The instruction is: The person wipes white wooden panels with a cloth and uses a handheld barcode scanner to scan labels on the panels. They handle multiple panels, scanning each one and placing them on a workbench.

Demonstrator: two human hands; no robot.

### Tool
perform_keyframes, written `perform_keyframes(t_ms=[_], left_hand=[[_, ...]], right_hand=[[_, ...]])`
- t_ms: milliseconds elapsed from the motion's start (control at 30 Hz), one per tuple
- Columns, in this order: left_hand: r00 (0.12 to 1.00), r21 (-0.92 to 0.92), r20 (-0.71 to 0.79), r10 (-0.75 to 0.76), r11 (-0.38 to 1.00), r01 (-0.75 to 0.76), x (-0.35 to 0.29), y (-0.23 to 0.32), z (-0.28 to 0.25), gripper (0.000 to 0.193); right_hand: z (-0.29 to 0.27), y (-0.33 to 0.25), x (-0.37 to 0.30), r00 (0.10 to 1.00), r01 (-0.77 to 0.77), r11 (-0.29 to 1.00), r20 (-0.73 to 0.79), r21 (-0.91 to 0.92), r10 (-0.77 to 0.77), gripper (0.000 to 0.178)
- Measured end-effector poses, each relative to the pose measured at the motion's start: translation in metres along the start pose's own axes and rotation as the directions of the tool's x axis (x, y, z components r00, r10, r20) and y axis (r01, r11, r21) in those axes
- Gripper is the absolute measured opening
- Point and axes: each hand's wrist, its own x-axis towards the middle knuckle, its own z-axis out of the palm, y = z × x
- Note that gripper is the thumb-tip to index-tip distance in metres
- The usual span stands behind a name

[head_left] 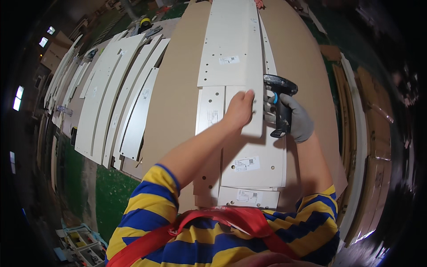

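My bare left hand (240,108) is closed on the near end of a long, narrow white board (255,82), which lies tilted over other panels. In my right hand (301,120), in a grey glove, is a black handheld barcode scanner (283,107) with a blue trigger, just right of that board. The gloved fingers wrap round its handle. Beneath is a wide white panel (222,44) with drilled holes and a paper label (229,59). Closer to me, further drilled panels (255,175) carry printed labels (247,163).
Brown cardboard (173,111) lies under the stack. At left, several white boards (106,98) rest side by side, with a yellow tape roll (145,22) beyond. Long cartons (373,178) stand at right. Pinkish fingers (259,4), apparently another person's, show at the far end. The floor (111,191) is green.
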Motion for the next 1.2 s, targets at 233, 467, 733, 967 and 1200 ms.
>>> perform_keyframes(t_ms=[233, 467, 733, 967, 1200], left_hand=[[0.895, 0.428, 0.150, 0.421, 0.788, -0.442, 0.014, 0.000, 0.024, 0.058], [0.978, 0.187, -0.021, 0.206, 0.962, -0.199, -0.125, -0.012, -0.086, 0.055], [0.729, 0.140, -0.683, 0.053, 0.988, 0.059, -0.257, -0.071, -0.276, 0.043], [0.362, 0.466, -0.874, 0.325, 0.771, 0.434, -0.325, -0.151, -0.498, 0.055], [0.390, 0.411, -0.906, 0.164, 0.556, 0.722, -0.316, -0.147, -0.749, 0.108]], right_hand=[[-0.008, -0.005, 0.039, 0.954, 0.180, 0.960, -0.198, -0.212, -0.223, 0.019], [-0.090, -0.023, 0.125, 0.931, 0.060, 0.964, -0.334, -0.259, -0.148, 0.046], [-0.063, -0.022, 0.122, 0.920, -0.097, 0.866, -0.376, -0.491, -0.110, 0.037], [0.048, -0.028, 0.091, 0.929, 0.252, 0.873, -0.149, -0.418, -0.340, 0.043], [0.302, 0.106, 0.052, 0.970, 0.213, 0.854, 0.205, -0.474, -0.129, 0.042]])
